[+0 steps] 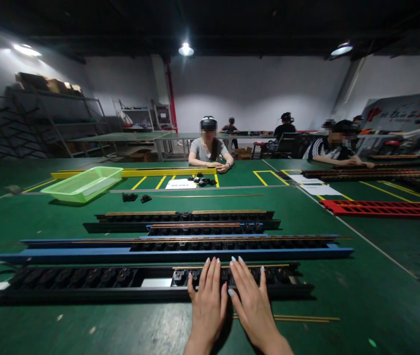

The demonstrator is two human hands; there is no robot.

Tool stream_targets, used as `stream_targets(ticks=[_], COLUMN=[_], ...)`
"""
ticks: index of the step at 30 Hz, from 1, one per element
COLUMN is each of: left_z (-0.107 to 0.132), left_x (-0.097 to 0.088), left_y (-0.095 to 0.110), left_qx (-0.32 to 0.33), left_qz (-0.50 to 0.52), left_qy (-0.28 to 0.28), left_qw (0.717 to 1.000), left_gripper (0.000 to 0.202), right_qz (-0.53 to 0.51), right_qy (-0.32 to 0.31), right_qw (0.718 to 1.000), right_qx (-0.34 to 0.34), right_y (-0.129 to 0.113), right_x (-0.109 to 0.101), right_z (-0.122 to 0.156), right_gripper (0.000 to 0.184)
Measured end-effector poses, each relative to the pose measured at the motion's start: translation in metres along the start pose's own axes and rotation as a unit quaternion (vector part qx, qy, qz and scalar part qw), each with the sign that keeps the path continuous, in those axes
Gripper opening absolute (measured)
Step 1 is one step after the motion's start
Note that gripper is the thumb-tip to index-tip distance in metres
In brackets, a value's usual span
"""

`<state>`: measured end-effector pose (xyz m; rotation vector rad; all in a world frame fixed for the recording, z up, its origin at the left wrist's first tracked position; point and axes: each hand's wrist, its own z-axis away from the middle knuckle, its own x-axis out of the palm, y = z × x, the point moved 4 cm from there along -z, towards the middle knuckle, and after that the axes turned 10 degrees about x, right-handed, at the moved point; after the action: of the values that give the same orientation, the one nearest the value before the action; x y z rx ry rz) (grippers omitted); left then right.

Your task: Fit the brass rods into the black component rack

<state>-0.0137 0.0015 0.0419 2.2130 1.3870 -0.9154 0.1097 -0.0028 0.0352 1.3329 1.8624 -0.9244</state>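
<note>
1. At the left, the light-green basket (73, 195) stood on the green bench (28, 323), well apart from me.
2. The long black rail (102, 296), holding black blocks (91, 277), was lying nearest to me, before the blue rail (84, 255).
3. My left hand (208, 308) was over this black rail's right half, the fingers straight and slightly spread.
4. Just beside it, my right hand (252, 305) had its fingers outstretched, the little one apart.
5. Further right, thin brass rods (302, 318) lay on the bench.

The hands (208, 300) hide part of the nearest black rail (95, 296).
</note>
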Motion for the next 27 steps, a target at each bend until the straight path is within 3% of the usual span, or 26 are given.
stream_targets(ticks=[6, 12, 21, 27], left_z=[0.002, 0.003, 0.005, 0.007], left_x=[0.001, 0.0, 0.002, 0.003], left_y=[-0.003, -0.016, -0.021, -0.029], left_qx=[-0.002, -0.067, -0.065, -0.076], left_qz=[0.014, -0.002, -0.005, -0.033], left_qy=[-0.026, -0.018, -0.014, -0.01], left_qw=[1.0, 0.998, 0.998, 0.996], left_gripper=[0.055, 0.052, 0.055, 0.053], right_qz=[0.005, 0.005, -0.009, -0.002], right_qy=[-0.016, -0.015, -0.004, -0.011], right_qw=[0.999, 1.0, 1.0, 1.0], right_qx=[-0.036, -0.025, 0.008, -0.023], right_y=[0.004, 0.003, -0.001, 0.003], right_x=[-0.002, -0.001, 0.0, -0.001], right_z=[-0.001, -0.001, 0.001, -0.001], right_gripper=[0.058, 0.059, 0.057, 0.059])
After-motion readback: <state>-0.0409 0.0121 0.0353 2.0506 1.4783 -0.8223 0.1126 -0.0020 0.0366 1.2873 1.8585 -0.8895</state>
